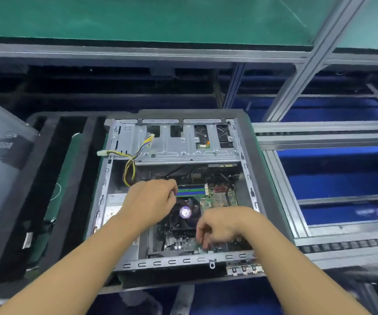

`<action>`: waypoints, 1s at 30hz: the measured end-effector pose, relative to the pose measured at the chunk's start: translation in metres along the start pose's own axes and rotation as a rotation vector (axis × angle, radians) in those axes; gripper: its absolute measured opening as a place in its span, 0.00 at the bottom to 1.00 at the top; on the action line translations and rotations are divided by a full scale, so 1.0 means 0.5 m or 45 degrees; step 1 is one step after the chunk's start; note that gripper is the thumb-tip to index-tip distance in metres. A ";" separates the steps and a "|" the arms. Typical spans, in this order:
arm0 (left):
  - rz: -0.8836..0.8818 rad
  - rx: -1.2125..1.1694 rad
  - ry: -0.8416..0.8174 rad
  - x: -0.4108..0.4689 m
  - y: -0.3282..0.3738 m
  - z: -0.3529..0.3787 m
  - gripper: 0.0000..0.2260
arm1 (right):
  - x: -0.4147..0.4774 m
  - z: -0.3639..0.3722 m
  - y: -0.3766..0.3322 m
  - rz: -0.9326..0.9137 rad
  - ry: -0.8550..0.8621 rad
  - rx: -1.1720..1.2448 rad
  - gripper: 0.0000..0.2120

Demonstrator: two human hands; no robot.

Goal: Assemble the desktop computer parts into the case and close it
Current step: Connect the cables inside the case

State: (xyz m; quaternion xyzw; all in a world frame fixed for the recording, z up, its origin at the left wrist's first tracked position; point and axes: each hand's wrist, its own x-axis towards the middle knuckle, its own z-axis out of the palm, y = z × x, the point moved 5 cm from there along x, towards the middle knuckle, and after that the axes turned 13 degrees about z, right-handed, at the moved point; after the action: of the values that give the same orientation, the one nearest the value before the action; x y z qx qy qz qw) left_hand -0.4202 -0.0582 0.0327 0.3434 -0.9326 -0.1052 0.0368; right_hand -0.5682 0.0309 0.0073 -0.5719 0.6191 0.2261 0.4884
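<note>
A: What's there?
B: One open case [183,261] at frame centre, two hands inside. Left hand [151,201] curled beside memory slots [191,192], right hand [220,226] curled near lower rim; grips unclear. Free room above.

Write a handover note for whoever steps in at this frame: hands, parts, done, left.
Left hand: fingers curled beside the memory slots; grip unclear.
Right hand: fingers curled down at the near edge of the motherboard; blurred.
Case lies open in the foam tray; motherboard, cooler fan and power supply are inside.
Yellow-black power cable lies loose, its plug over the case's left wall.
Left: plug cables, fit the grey vented panel, now off at far left.
</note>
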 end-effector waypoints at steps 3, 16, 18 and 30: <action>0.044 0.018 -0.017 0.013 0.007 0.011 0.09 | 0.013 0.023 0.012 0.042 -0.126 -0.094 0.21; -0.011 0.013 0.057 0.005 -0.001 0.013 0.09 | 0.019 0.053 -0.004 -0.094 -0.085 -0.206 0.08; -0.010 0.015 0.052 0.005 -0.001 0.012 0.09 | 0.013 0.046 0.005 -0.066 -0.074 -0.158 0.06; 0.036 0.017 0.070 0.006 0.002 0.009 0.06 | -0.035 -0.023 0.023 0.074 0.030 -0.351 0.06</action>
State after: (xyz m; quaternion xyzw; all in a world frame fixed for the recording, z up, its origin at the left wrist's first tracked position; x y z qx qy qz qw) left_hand -0.4238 -0.0588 0.0286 0.3331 -0.9367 -0.0888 0.0617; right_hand -0.5853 0.0324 0.0239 -0.6180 0.6041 0.3162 0.3913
